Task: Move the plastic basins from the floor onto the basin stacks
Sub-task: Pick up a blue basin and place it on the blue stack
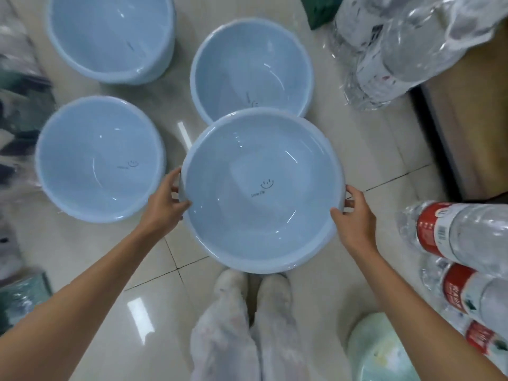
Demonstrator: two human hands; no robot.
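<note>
Head view, looking down. Tiled floor (pixel 357 166): pale glossy tiles w/ dark grout lines, fills most of frame. Held basin (pixel 262 191): light-blue round plastic basin, centre frame, mouth up, small smiley print w/ tiny lettering on inner bottom; gripped at opposite rims and appears raised above the floor, its far rim overlapping the basin stack behind it, its near rim over the person's feet. Basin stack, top left (pixel 110 37): tallest-looking, blue, partly cut by frame edge, clear film visible at rim. Basin stack, left (pixel 100 158): blue, same smiley print inside, just beside the left hand but apart from it. Basin stack, behind held basin (pixel 251 70): blue, near edge hidden by held basin; whether the two touch can't be told. Plastic-wrapped bundle (pixel 406 42): top right, crinkled clear wrap, contents unclear. Cardboard box (pixel 472 114): brown, right edge. Bottled-water pack (pixel 461 243): clear bottles w/ red labels, lower right, shrink-wrapped. Trouser legs (pixel 247 325): whitish, bottom centre, w/ light shoes under the basin's near rim. Left hand (pixel 165 204): closed on the basin's left rim, thumb over the lip inside, fingers curled beneath. Right hand (pixel 354 215): closed on the right rim likewise, thumb on the inner lip, fingers outside.
</note>
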